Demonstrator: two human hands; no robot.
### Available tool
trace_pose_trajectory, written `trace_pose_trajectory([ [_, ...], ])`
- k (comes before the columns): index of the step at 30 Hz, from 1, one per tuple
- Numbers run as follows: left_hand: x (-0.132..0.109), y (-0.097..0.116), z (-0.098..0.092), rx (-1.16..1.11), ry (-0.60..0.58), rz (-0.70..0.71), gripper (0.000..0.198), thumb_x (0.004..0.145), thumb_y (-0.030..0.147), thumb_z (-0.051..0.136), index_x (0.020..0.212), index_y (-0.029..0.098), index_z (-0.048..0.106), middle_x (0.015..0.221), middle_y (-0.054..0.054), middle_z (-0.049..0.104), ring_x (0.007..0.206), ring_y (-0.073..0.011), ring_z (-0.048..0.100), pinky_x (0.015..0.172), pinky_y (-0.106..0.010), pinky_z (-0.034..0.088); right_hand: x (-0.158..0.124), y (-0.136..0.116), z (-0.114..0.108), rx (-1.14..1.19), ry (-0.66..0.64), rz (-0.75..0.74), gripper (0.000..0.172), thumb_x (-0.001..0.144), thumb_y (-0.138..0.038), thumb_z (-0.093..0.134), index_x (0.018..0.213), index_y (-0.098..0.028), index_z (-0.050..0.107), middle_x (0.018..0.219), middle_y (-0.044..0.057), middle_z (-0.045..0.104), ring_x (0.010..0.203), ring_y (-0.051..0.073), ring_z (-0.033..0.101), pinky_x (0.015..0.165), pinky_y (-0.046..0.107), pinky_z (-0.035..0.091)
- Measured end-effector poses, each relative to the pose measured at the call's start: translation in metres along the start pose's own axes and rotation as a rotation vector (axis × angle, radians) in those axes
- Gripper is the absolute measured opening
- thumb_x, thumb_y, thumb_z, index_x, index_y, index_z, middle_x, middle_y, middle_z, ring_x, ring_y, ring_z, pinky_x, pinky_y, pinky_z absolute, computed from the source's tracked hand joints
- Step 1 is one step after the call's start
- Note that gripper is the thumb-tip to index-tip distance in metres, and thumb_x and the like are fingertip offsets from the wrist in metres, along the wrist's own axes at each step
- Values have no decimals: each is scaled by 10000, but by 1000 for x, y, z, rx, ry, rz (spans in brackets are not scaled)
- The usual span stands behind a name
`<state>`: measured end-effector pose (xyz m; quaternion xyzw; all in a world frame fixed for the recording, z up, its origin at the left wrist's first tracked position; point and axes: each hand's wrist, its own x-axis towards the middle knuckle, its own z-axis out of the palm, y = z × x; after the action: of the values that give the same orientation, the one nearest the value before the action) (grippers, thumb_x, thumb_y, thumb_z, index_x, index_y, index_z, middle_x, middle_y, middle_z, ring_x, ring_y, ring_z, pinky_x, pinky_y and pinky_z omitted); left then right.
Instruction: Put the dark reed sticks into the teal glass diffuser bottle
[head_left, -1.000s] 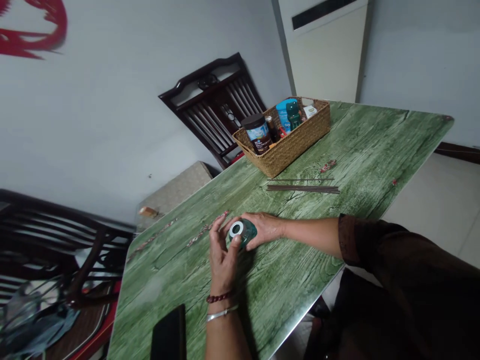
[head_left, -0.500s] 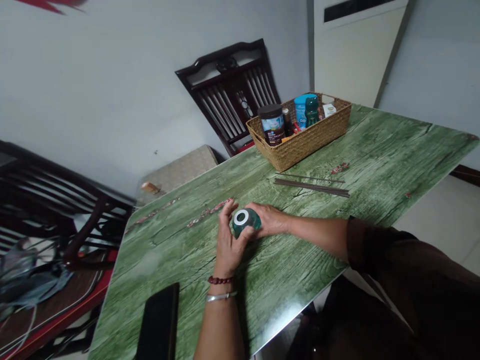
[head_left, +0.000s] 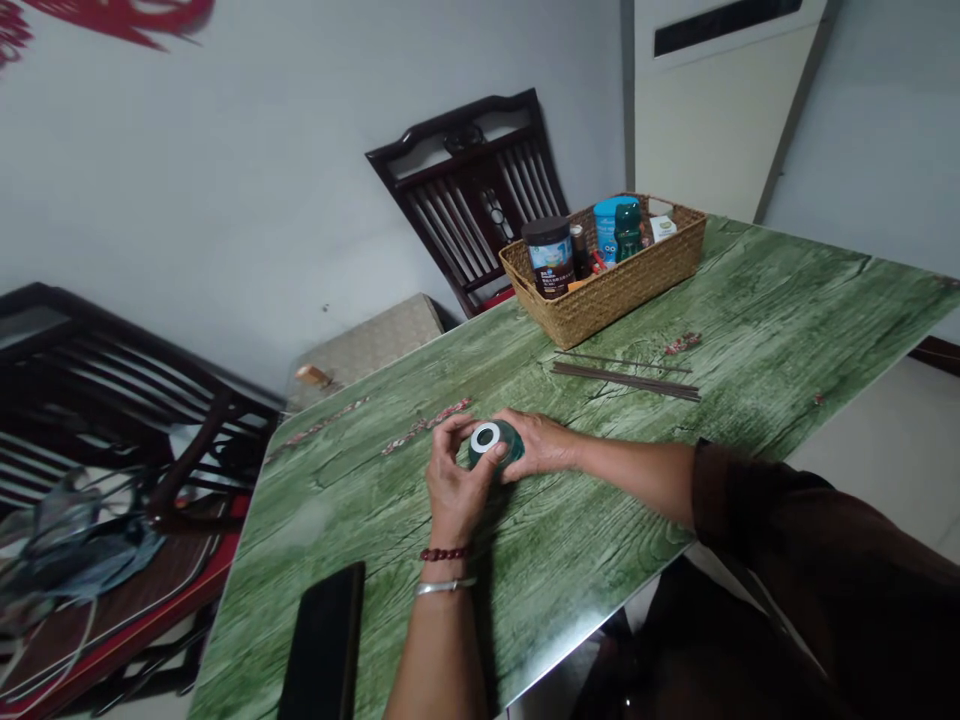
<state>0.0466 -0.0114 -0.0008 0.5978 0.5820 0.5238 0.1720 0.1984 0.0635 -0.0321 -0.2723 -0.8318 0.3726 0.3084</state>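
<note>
A small round teal jar (head_left: pixel 501 445) with a white ring on its top stands on the green wood-grain table (head_left: pixel 600 520). My left hand (head_left: pixel 452 480) curls around its near left side, thumb and fingers on the rim. My right hand (head_left: pixel 541 442) wraps the jar from the far right. Both hands grip it together. A beaded bracelet and a silver bangle sit on my left wrist.
Thin dark sticks (head_left: pixel 626 378) lie beyond my hands. A wicker basket (head_left: pixel 607 290) of jars and bottles stands at the back. A black phone (head_left: pixel 324 645) lies near the front edge. Dark wooden chairs (head_left: pixel 469 190) stand behind and left of the table.
The view shifted and steadied. My left fingers have closed further over the jar's rim. The jar stays in the same spot on the table.
</note>
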Motion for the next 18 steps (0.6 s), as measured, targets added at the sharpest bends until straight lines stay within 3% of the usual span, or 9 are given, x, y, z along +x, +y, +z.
trace_pose_trajectory([
  [12, -1, 12, 2, -86, -3, -51, 516, 656, 294, 799, 1095, 215, 541, 1158, -94, 649, 1034, -225, 660, 966, -443, 480, -2, 0, 2, 34, 34, 24, 763, 584, -344, 862, 1251, -207, 518, 1070, 47, 666, 976, 238, 634, 823, 333, 456],
  [18, -2, 10, 1, -116, -62, -59, 526, 679, 304, 784, 1133, 204, 538, 1117, -97, 667, 1047, -236, 661, 961, -454, 481, -13, -1, -8, 30, -6, 10, 743, 627, -326, 847, 1278, -188, 515, 1115, 74, 671, 1021, 251, 630, 856, 354, 458],
])
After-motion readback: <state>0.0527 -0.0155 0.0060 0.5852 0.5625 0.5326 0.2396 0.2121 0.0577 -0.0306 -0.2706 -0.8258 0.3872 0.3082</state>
